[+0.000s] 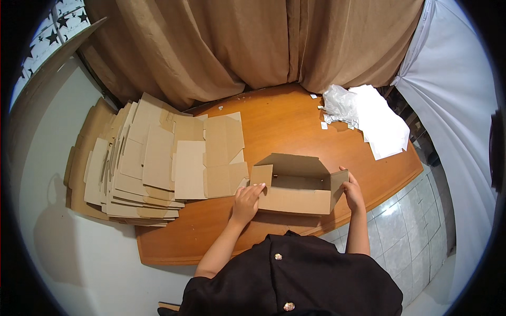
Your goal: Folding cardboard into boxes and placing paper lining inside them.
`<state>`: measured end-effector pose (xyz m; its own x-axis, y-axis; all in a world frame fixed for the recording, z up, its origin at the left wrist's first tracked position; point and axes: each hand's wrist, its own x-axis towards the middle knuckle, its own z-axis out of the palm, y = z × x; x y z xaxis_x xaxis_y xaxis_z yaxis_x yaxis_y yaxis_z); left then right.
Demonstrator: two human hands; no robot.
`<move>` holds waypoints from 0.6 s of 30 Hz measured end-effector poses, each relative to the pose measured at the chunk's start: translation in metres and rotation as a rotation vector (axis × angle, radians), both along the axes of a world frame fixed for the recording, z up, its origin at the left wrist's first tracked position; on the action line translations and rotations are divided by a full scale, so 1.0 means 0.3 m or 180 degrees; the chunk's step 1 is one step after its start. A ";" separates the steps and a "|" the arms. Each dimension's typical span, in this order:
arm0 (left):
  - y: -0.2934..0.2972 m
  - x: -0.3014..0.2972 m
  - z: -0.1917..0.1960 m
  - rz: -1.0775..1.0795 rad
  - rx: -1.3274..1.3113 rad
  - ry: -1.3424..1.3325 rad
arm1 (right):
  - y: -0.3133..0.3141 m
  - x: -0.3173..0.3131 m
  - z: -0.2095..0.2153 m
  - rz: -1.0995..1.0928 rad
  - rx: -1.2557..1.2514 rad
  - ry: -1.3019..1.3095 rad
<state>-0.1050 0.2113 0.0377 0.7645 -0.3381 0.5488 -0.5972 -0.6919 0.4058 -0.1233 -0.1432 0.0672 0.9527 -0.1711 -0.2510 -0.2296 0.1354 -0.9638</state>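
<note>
In front of me on the table stands a brown cardboard box [295, 200], its top open and its inside visible. A long back flap is raised, and short flaps stick out at both ends. My left hand [247, 203] grips the box's left end, fingers over the left flap and thumb out of sight. At the other end, my right hand [354, 193] holds the right flap, its fingers partly hidden behind the cardboard. Close to my left hand lies a stack of flattened cardboard boxes [158, 158], leaning and uneven, with some flaps spread toward the open box.
White paper sheets [380, 124] and a crumpled clear plastic bag [340, 100] lie at the far right of the wooden table [279, 124], with several small white pieces nearby. Brown curtains [211, 47] hang behind. A white wall borders the left; white cloth [453, 95] hangs at right.
</note>
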 end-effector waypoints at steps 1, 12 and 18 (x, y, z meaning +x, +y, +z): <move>0.008 0.006 -0.009 -0.0087 0.0155 0.0065 | 0.010 -0.001 0.015 -0.0023 -0.0065 0.0001; 0.007 0.009 -0.004 0.0077 0.1144 0.0453 | 0.082 -0.002 0.001 0.0319 -0.0344 0.0163; -0.003 0.006 0.018 0.0028 0.0999 0.0494 | 0.089 -0.004 0.005 0.0386 -0.0571 0.0067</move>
